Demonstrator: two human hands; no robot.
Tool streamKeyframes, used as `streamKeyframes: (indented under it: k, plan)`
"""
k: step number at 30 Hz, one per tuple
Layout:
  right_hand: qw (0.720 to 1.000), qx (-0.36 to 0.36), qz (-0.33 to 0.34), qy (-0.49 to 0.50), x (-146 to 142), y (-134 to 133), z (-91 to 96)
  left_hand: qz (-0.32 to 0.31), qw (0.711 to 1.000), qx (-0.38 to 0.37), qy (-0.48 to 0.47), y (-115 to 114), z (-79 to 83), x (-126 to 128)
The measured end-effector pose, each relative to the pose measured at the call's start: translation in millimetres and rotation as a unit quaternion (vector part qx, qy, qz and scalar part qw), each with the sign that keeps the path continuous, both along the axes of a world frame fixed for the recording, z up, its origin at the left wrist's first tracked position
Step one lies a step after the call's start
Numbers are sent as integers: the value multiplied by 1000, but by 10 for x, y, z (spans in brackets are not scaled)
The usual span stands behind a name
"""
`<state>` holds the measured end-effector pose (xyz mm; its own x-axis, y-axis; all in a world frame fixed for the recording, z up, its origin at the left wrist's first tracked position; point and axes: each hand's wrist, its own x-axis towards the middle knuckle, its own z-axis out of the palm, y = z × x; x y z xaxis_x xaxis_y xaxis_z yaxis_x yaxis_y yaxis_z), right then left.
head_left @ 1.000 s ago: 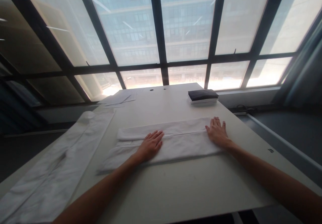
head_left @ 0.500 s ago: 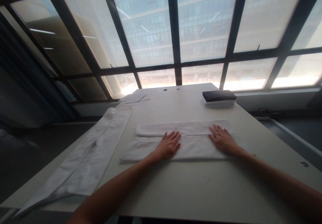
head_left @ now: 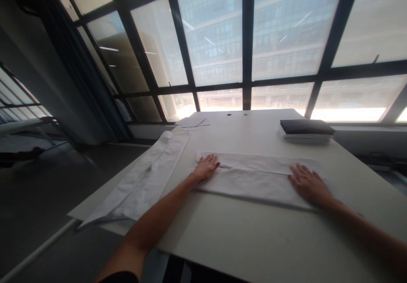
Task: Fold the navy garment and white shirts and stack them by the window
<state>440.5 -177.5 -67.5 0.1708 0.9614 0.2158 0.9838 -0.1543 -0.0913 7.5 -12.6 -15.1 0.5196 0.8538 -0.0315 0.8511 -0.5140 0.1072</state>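
Folded white garment (head_left: pixel 254 181) lies mid-width on the desk (head_left: pixel 254 240), long axis parallel to the near edge. Left hand (head_left: pixel 206 167) is flat on its left end and right hand (head_left: pixel 310 184) flat on its right end. Fingers spread, gripping nothing.

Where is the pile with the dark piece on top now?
In the head view, the pile sits at the far right of the table, near the window, beyond the right hand resting on the white cloth.

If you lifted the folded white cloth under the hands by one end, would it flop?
Probably flop: the folded white cloth lies thin and flat with soft creases. Likely light. It may slide on the smooth table if pushed.
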Motion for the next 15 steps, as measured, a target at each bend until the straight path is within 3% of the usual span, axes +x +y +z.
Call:
streamKeyframes:
  k: [4,8,15]
  plan:
    - [1000,5,-1,6,17,15,-53,88,996,12,-10,118,-2,-441]
    - [1000,13,-8,4,9,5,-56,120,990,41,-55,137,-17,-604]
    - [996,55,66,9,-356,182,203,189,974,-1,-128,182,268,-802]
